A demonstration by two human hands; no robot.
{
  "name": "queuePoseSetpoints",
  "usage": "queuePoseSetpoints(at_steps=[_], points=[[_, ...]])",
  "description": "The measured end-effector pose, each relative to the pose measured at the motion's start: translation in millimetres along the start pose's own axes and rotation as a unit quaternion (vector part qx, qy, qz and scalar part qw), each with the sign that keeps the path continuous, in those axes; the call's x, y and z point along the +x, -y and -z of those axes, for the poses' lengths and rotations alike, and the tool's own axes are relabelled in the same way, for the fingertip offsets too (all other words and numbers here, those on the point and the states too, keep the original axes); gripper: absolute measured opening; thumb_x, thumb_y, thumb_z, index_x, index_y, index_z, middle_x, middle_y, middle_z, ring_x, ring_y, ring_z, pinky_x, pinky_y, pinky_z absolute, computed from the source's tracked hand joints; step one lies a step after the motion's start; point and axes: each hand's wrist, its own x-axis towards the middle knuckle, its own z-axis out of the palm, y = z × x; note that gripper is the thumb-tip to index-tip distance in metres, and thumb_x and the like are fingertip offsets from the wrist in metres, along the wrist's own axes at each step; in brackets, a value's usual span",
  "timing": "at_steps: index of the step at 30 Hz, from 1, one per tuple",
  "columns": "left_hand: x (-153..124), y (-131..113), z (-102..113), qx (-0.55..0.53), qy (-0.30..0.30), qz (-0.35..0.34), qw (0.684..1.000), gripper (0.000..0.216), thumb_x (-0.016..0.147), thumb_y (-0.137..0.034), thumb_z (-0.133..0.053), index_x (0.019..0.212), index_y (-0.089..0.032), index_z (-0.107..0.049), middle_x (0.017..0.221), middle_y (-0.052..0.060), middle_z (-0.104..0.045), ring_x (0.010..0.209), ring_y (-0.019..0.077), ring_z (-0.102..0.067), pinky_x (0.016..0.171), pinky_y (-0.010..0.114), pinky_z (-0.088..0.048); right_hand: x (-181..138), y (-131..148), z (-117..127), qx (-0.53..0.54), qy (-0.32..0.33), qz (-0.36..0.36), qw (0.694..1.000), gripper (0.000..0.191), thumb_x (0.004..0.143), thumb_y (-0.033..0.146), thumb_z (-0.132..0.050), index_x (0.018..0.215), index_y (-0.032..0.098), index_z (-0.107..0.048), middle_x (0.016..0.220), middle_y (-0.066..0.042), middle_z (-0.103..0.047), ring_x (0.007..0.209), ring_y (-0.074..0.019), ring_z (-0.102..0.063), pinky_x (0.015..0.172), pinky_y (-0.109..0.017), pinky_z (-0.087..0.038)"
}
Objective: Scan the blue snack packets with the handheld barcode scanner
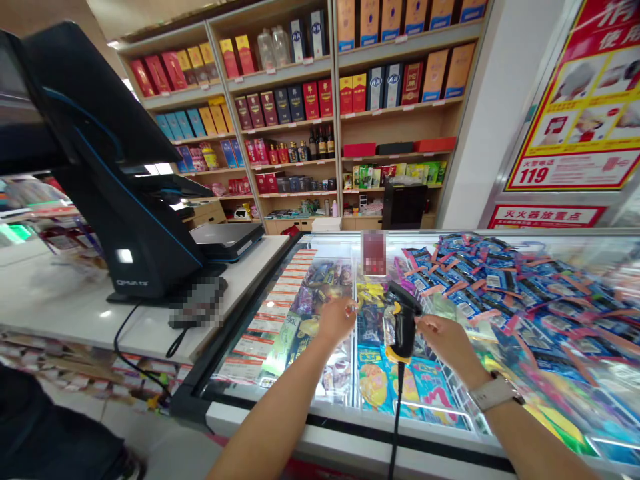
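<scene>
A black barcode scanner with yellow trim (404, 327) lies on the glass lid of a chest freezer (260, 427), its cable running down over the front edge. To its left, my left hand (337, 321) hovers over the glass with fingers curled together; anything in them is too small to make out. My right hand (443, 337), with a watch on the wrist, is at the scanner's right side. Its fingers are bent inward and pinched, their tips close to the scanner; whether they touch it I cannot tell. Beyond the scanner is a dark red blurred box (374, 253).
Blue packets (500, 280) are heaped on the right of the freezer. Colourful ice-cream packs (373, 380) show beneath the glass. On the left counter (65, 293) stand a black point-of-sale terminal (135, 200) and a blurred dark device (199, 303). Boxed goods fill the back shelves (280, 67).
</scene>
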Motion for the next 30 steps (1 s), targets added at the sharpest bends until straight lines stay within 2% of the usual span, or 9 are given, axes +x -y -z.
queuePoseSetpoints(at_steps=[4,7,11,19,21,23,25,28,30], points=[[0,1,-1,0.010,-0.005,-0.012,1.000,0.019,0.083,-0.025,-0.052,0.096,-0.025,-0.067,0.086,0.000,-0.071,0.083,0.0175,-0.062,0.077,0.028,-0.042,-4,16,4,-0.028,0.002,-0.038,0.999,0.047,0.082,0.061,-0.038,0.064,0.022,-0.057,0.053,-0.002,-0.057,0.055,-0.0189,-0.056,0.053,-0.028,-0.032],[2,2,-1,0.022,-0.008,-0.022,0.999,0.019,0.083,-0.025,-0.052,0.097,-0.025,-0.066,0.084,0.000,-0.070,0.083,0.0174,-0.062,0.075,0.028,-0.040,-8,38,3,-0.103,0.002,-0.087,0.991,0.050,0.075,0.069,-0.045,0.073,0.021,-0.060,0.072,-0.007,-0.066,0.070,-0.0228,-0.062,0.056,-0.029,-0.035],[4,3,-2,0.029,-0.006,-0.028,0.999,0.020,0.084,-0.024,-0.051,0.098,-0.024,-0.065,0.084,0.001,-0.069,0.082,0.0167,-0.062,0.073,0.026,-0.039,-7,58,-1,-0.131,-0.004,-0.134,0.982,0.052,0.075,0.069,-0.046,0.081,0.020,-0.064,0.086,-0.011,-0.069,0.083,-0.0260,-0.065,0.060,-0.030,-0.039],[10,1,-2,0.061,-0.004,-0.018,0.998,0.020,0.084,-0.025,-0.049,0.096,-0.024,-0.064,0.082,0.002,-0.069,0.083,0.0191,-0.063,0.077,0.028,-0.040,-2,54,-7,-0.050,-0.024,-0.154,0.986,0.050,0.072,0.067,-0.051,0.064,0.019,-0.060,0.083,-0.018,-0.068,0.082,-0.0312,-0.066,0.062,-0.035,-0.043],[16,-4,-2,0.061,0.010,-0.011,0.998,0.019,0.084,-0.025,-0.048,0.093,-0.023,-0.065,0.081,0.002,-0.069,0.082,0.0194,-0.064,0.076,0.028,-0.041,0,50,-5,-0.012,-0.029,-0.162,0.986,0.043,0.069,0.062,-0.057,0.062,0.020,-0.057,0.078,-0.015,-0.068,0.080,-0.0307,-0.066,0.062,-0.035,-0.044],[27,-14,-5,0.036,0.027,-0.008,0.999,0.020,0.083,-0.023,-0.048,0.092,-0.022,-0.066,0.083,0.003,-0.070,0.082,0.0188,-0.064,0.074,0.027,-0.043,5,43,-2,0.079,-0.049,-0.166,0.982,0.032,0.065,0.051,-0.065,0.064,0.021,-0.054,0.072,-0.009,-0.066,0.075,-0.0278,-0.066,0.059,-0.034,-0.045],[41,-29,-11,-0.006,0.030,-0.019,0.999,0.022,0.082,-0.020,-0.047,0.092,-0.020,-0.067,0.087,0.004,-0.071,0.084,0.0183,-0.065,0.075,0.026,-0.045,13,34,4,0.247,-0.075,-0.178,0.949,0.027,0.060,0.039,-0.069,0.070,0.023,-0.050,0.065,-0.002,-0.062,0.066,-0.0235,-0.065,0.056,-0.032,-0.047],[68,-57,-27,-0.057,0.019,-0.060,0.996,0.025,0.081,-0.016,-0.048,0.098,-0.018,-0.067,0.096,0.007,-0.071,0.092,0.0189,-0.064,0.082,0.028,-0.047,26,16,15,0.503,-0.097,-0.198,0.835,0.030,0.057,0.028,-0.069,0.074,0.023,-0.045,0.054,0.004,-0.056,0.052,-0.0182,-0.060,0.050,-0.030,-0.047],[87,-77,-39,-0.065,0.013,-0.086,0.994,0.028,0.081,-0.016,-0.050,0.106,-0.016,-0.064,0.108,0.009,-0.069,0.102,0.0195,-0.062,0.090,0.029,-0.045,33,3,22,0.587,-0.103,-0.199,0.778,0.029,0.057,0.027,-0.069,0.072,0.022,-0.045,0.051,0.004,-0.053,0.046,-0.0147,-0.055,0.047,-0.027,-0.045]])
